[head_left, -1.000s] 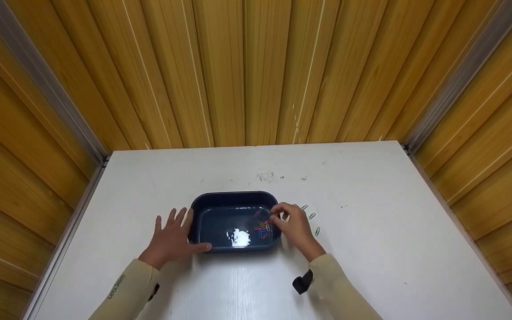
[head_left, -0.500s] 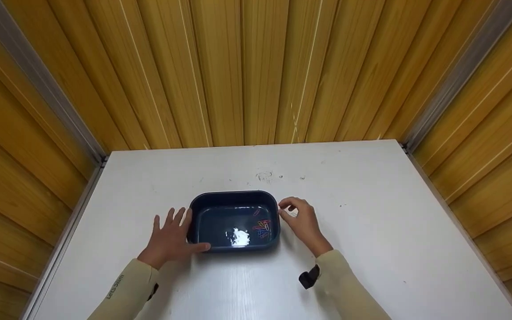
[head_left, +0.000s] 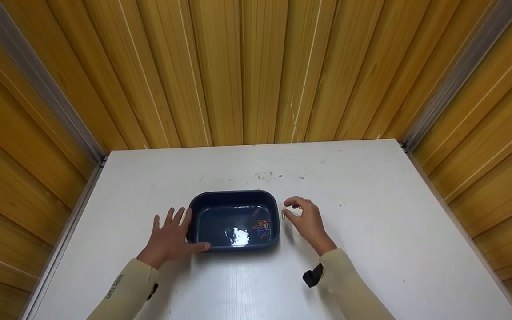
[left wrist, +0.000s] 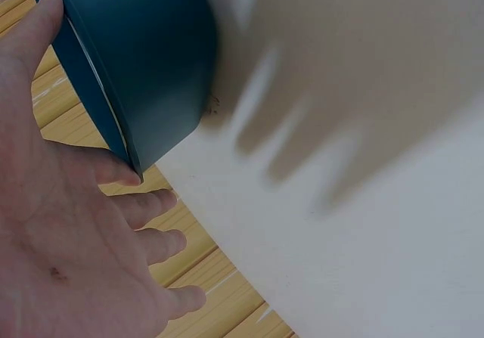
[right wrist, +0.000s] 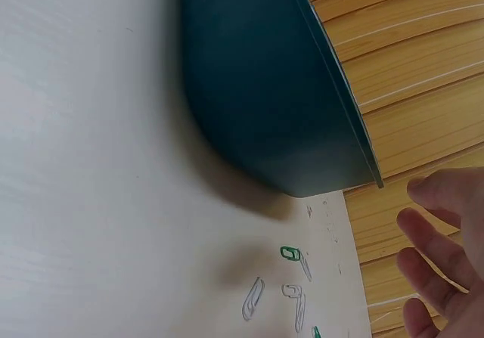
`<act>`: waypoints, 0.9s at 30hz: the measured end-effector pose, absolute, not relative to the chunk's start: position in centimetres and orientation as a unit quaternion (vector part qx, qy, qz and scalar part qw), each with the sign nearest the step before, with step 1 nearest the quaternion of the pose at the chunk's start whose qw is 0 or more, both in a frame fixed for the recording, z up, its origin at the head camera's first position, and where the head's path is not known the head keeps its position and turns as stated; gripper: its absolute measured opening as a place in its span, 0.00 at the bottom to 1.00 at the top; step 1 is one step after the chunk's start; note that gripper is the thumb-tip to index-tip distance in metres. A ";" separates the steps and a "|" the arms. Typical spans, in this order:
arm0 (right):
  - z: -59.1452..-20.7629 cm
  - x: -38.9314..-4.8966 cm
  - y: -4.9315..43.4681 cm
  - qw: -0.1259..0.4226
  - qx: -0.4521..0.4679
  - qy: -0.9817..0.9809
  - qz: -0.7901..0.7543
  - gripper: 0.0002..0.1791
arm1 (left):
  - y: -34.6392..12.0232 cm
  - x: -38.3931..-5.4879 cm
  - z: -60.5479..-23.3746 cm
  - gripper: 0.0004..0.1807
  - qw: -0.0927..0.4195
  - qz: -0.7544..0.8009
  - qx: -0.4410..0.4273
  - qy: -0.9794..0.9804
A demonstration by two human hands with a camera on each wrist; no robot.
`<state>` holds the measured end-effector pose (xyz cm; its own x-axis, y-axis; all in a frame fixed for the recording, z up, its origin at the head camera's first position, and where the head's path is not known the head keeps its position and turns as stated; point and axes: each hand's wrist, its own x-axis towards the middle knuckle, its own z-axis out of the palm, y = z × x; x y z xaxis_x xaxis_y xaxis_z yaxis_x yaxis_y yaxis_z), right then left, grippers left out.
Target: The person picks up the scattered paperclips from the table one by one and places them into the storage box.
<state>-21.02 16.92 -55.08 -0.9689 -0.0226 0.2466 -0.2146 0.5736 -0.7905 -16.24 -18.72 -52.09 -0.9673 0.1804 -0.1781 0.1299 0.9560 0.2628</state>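
Note:
A dark blue rectangular container (head_left: 220, 195) stands on the white table, with several coloured paper clips (head_left: 262, 226) at its right end. My left hand (head_left: 169, 238) is spread along its left side, thumb (left wrist: 49, 13) on the rim and index finger (left wrist: 113, 168) at the rim's corner. Just off the right side hangs my right hand (head_left: 309, 224), thumb and index finger parted with nothing seen between them. Near its thumb tip, a paper clip (head_left: 283, 215) shows. In the right wrist view, a green paper clip (right wrist: 290, 253) and a silver paper clip (right wrist: 253, 299) lie beside the container.
The white table (head_left: 371, 186) runs back to a wood-look panelled wall (head_left: 256, 71), with more panels at both sides. Small dark marks (head_left: 265, 176) dot the tabletop behind the container. Bright glare (head_left: 240, 237) shows on the container's floor.
My right hand has drawn back rightward from over the container's rim, and its thumb and index finger have parted. It now hides the green clips seen earlier. My left hand stays in place.

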 end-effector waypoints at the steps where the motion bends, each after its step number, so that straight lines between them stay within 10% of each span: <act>1: -55.1 -21.1 17.0 0.103 0.065 -0.882 0.456 0.09 | -18.7 -16.3 -52.0 0.64 0.101 0.125 0.079 0.984; 27: -56.9 -21.5 18.4 0.083 0.046 -0.907 0.411 0.13 | -18.7 -16.2 -51.8 0.64 0.107 0.132 0.083 0.982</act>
